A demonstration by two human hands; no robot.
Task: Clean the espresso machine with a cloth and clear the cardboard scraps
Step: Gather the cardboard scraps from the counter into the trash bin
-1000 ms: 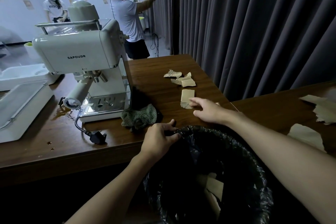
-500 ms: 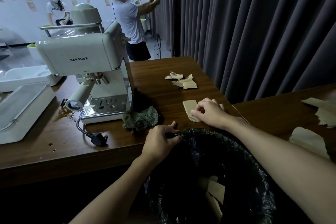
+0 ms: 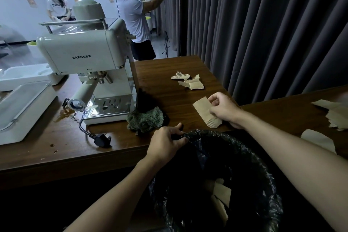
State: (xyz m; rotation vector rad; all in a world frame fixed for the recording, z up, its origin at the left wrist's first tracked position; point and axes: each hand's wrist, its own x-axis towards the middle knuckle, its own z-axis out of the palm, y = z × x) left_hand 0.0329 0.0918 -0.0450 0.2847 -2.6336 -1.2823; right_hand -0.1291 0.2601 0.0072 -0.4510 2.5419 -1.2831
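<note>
Far on the left, at 9 o'clock from the bin, a white tray [image 3: 18, 103] lies on the desk [image 3: 169, 100], and beside it stands the espresso machine [image 3: 84, 58], with brown coffee stains [image 3: 66, 116] and its loose plug [image 3: 101, 140] in front of it. The green cloth [image 3: 146, 119] lies crumpled against the right front corner of the machine, and no hand touches it. Just below the cloth, the left hand [image 3: 165, 143] grips the rim of the black-lined bin [image 3: 263, 165] at its 11 o'clock, with the fingers curled round the bag edge; this grip is the same as one second ago. The change is on the right side: one second ago the right hand [image 3: 224, 110] only lay over the cardboard scrap [image 3: 206, 112] with the fingers almost straight, and now its thumb and fingers pinch the right edge of this scrap. The scrap now lies at the desk edge, at 12 o'clock from the bin, so I judge it is close to being dropped in with the pieces [image 3: 222, 196] already inside. A small heap of scraps [image 3: 189, 81] is left further back, at 12 o'clock from the right hand, and larger torn pieces [image 3: 335, 113] lie on the second desk at 3 o'clock. So the clearing is only partly done, and with the stains still there the wiping is not finished either.
</note>
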